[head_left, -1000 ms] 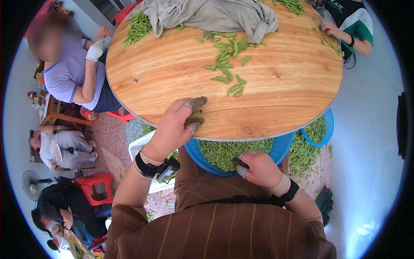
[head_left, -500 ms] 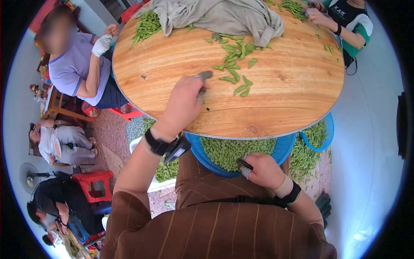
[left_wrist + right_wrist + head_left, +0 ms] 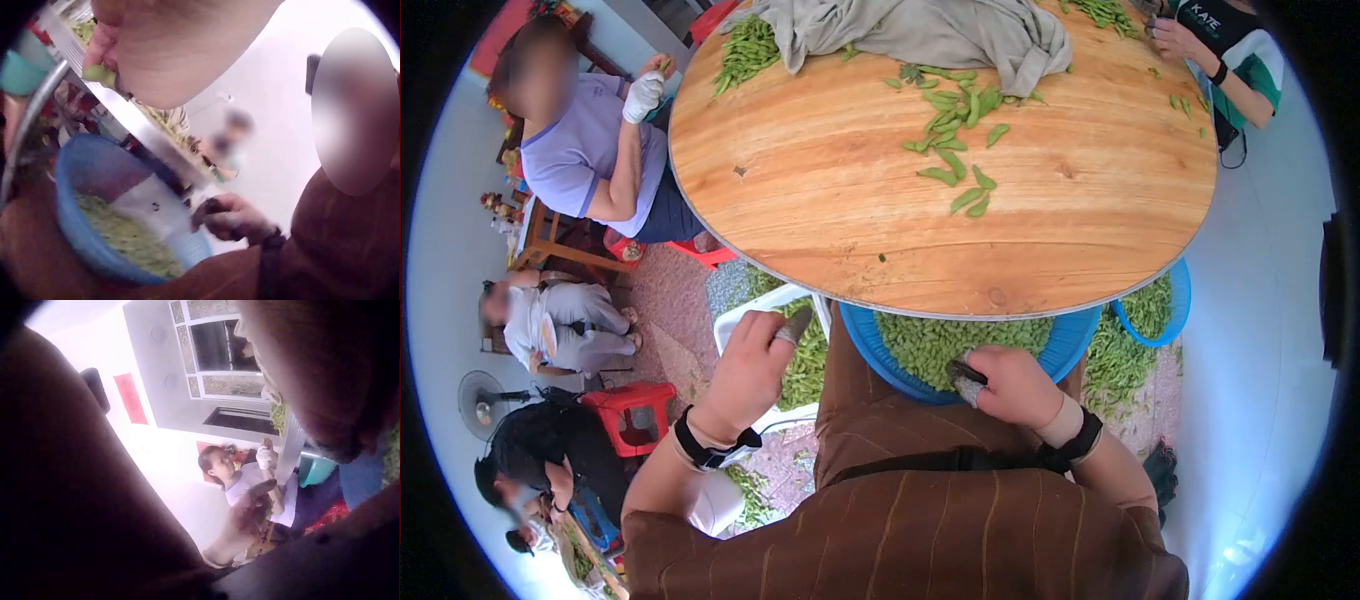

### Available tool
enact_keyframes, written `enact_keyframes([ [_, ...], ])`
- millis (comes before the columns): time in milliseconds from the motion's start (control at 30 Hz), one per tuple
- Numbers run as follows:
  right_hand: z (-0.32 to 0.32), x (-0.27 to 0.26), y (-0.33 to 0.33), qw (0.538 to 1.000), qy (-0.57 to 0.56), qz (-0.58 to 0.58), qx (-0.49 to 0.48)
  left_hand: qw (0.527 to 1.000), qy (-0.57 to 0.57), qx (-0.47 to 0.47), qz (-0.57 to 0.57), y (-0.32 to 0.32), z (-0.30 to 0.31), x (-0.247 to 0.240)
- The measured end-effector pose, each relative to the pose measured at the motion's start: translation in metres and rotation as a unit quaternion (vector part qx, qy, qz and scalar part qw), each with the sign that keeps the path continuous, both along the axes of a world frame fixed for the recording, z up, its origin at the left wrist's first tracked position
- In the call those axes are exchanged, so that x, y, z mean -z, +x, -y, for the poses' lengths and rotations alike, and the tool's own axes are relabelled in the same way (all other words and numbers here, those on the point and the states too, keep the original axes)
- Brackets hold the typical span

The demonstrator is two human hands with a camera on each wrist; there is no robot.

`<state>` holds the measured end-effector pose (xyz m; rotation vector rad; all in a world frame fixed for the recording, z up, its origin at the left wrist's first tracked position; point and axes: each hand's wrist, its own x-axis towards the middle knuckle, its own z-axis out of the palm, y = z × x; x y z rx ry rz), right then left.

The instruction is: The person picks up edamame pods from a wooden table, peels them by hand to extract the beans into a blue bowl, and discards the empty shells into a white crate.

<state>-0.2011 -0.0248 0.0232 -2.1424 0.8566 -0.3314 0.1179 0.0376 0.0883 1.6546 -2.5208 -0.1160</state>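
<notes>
In the head view my left hand [image 3: 750, 365] is over a white container [image 3: 735, 318] of green bean pods [image 3: 805, 355], its knuckles up and a grey cover on a fingertip. The left wrist view has a green bean pod [image 3: 99, 75] at that hand's curled fingers. My right hand [image 3: 1015, 385] stays at the near rim of a blue basin [image 3: 860, 335] filled with small green beans [image 3: 940, 340]. Its fingers are curled, with grey and dark covers at the tips, and no bean shows between them.
A round wooden table [image 3: 820, 210] stands ahead, with loose green pods [image 3: 945, 130] and a grey cloth [image 3: 920, 35] on it. To the right is a blue basket [image 3: 1185, 310] by heaped pods. A person in lilac [image 3: 590, 140] sits at left, another person [image 3: 1240, 60] at far right.
My left hand was by the table edge with a green pod, reached further over the tabletop, then drew back and left to the white container. The right hand has hardly moved.
</notes>
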Motion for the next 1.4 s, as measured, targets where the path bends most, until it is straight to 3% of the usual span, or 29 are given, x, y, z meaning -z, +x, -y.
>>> enact_keyframes([
  [33,0.003,0.001,0.005,1.000,0.002,0.003,-0.001,0.997,-0.011,-0.048,-0.053,-0.004,-0.002,0.000],
  [67,0.005,0.002,0.011,1.000,-0.017,0.023,-0.012,0.997,-0.010,-0.049,-0.051,-0.010,0.000,-0.003],
  [133,0.008,-0.002,0.020,0.998,-0.036,0.039,-0.022,0.985,-0.039,-0.047,-0.158,-0.025,0.013,-0.007],
  [200,0.009,-0.014,0.024,0.995,-0.053,0.078,-0.021,0.985,-0.067,-0.037,-0.154,-0.044,0.035,-0.006],
  [267,0.007,-0.022,0.019,0.997,-0.055,0.048,-0.019,0.989,-0.094,0.045,-0.107,-0.057,0.059,-0.006],
  [400,-0.004,-0.018,0.003,0.999,-0.028,0.007,0.020,0.992,-0.060,0.102,-0.037,-0.062,0.066,-0.004],
  [467,-0.005,-0.014,-0.006,0.999,-0.016,-0.002,0.027,0.989,-0.098,-0.025,0.108,-0.049,0.042,-0.004],
  [533,-0.006,-0.007,-0.007,1.000,0.001,-0.005,0.031,0.962,0.017,-0.158,0.224,-0.035,0.025,-0.017],
  [667,-0.002,-0.003,0.006,1.000,-0.011,0.004,-0.003,0.943,0.087,-0.191,0.259,-0.010,-0.002,-0.014],
  [733,0.000,-0.008,0.013,0.999,-0.022,0.020,-0.011,0.987,0.133,-0.085,0.032,-0.014,-0.003,-0.019],
  [767,0.003,-0.011,0.014,0.999,-0.025,0.009,-0.024,0.978,0.162,-0.074,-0.104,-0.021,0.003,-0.020],
  [833,0.006,-0.020,0.018,0.999,-0.025,-0.004,-0.037,0.955,0.163,-0.089,-0.229,-0.040,0.015,-0.021],
  [900,0.004,-0.033,0.022,0.981,0.149,0.121,0.037,0.923,0.107,-0.115,-0.351,-0.069,0.028,-0.013],
  [933,0.003,-0.031,0.023,0.981,0.149,0.118,0.046,0.923,0.111,-0.107,-0.354,-0.084,0.031,-0.007],
  [1000,0.002,-0.023,0.022,0.946,0.137,0.270,0.117,0.739,0.209,-0.101,-0.632,-0.112,0.038,0.005],
  [1033,0.000,-0.028,0.020,0.920,0.164,0.321,0.155,0.737,0.215,-0.093,-0.634,-0.123,0.042,0.005],
  [1067,0.000,-0.034,0.013,0.920,0.162,0.317,0.163,0.700,0.220,-0.088,-0.674,-0.133,0.044,0.004],
  [1100,0.001,-0.040,0.004,0.925,0.200,0.256,0.196,0.661,0.225,-0.085,-0.711,-0.139,0.046,0.004],
  [1133,0.001,-0.046,-0.002,0.924,0.239,0.194,0.227,0.658,0.230,-0.083,-0.712,-0.139,0.048,0.005],
  [1200,0.002,-0.045,-0.006,0.899,0.304,0.198,0.247,0.808,0.153,-0.026,-0.568,-0.134,0.053,0.007],
  [1233,0.003,-0.037,-0.005,0.906,0.247,0.258,0.229,0.808,0.155,-0.027,-0.568,-0.138,0.053,0.008],
  [1300,0.004,-0.033,-0.005,0.906,0.189,0.317,0.208,0.705,0.199,-0.053,-0.679,-0.145,0.050,0.007],
  [1333,0.004,-0.034,-0.005,0.910,0.208,0.289,0.212,0.705,0.198,-0.053,-0.678,-0.143,0.051,0.008],
  [1400,0.007,-0.038,-0.005,0.914,0.226,0.261,0.214,0.803,0.168,-0.060,-0.569,-0.137,0.053,0.013],
])
